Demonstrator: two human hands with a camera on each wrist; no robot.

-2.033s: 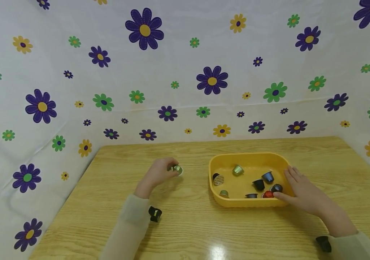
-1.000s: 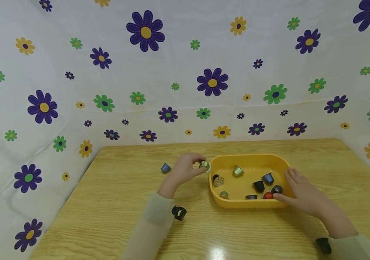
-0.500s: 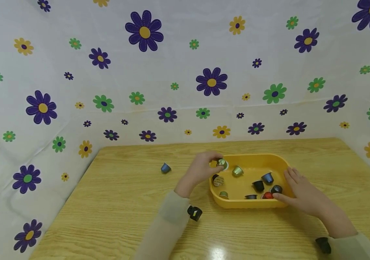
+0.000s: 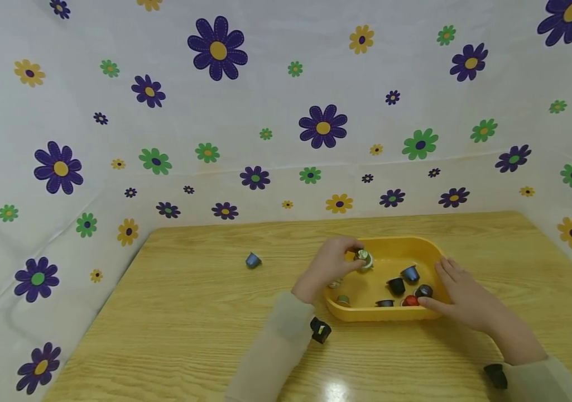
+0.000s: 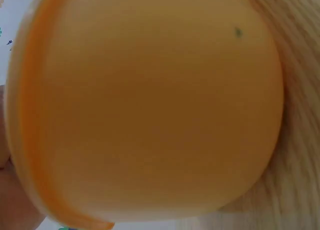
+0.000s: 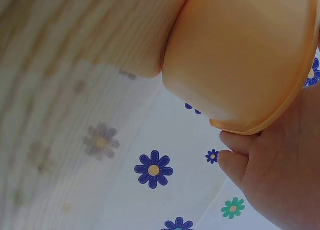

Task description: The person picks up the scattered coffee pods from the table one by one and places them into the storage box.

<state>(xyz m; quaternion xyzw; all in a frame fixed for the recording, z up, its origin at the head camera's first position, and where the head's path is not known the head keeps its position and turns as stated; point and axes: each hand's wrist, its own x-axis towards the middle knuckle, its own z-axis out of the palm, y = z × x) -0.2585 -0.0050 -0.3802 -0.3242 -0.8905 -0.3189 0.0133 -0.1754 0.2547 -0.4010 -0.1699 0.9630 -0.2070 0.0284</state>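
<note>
My left hand (image 4: 331,265) pinches a green coffee capsule (image 4: 362,255) between thumb and fingers, over the left half of a yellow tray (image 4: 391,315). Inside the tray lie a blue capsule (image 4: 410,274), a black capsule (image 4: 396,286), a red capsule (image 4: 410,301), a dark capsule (image 4: 423,291) and a few others along the front and left. My right hand (image 4: 471,301) rests on the tray's right rim with fairly straight fingers; the right wrist view shows its fingers at that rim. In the left wrist view the tray's outer wall (image 5: 160,100) hides most of my left hand.
A single blue capsule (image 4: 253,260) lies on the wooden table (image 4: 180,312), left of the tray. A white flowered cloth (image 4: 265,100) stands behind the table and along both sides. Small black wrist cameras sit under both sleeves.
My left hand has carried the green capsule rightward from the table to over the tray, uncovering the blue capsule on the table. My right hand has stayed on the rim.
</note>
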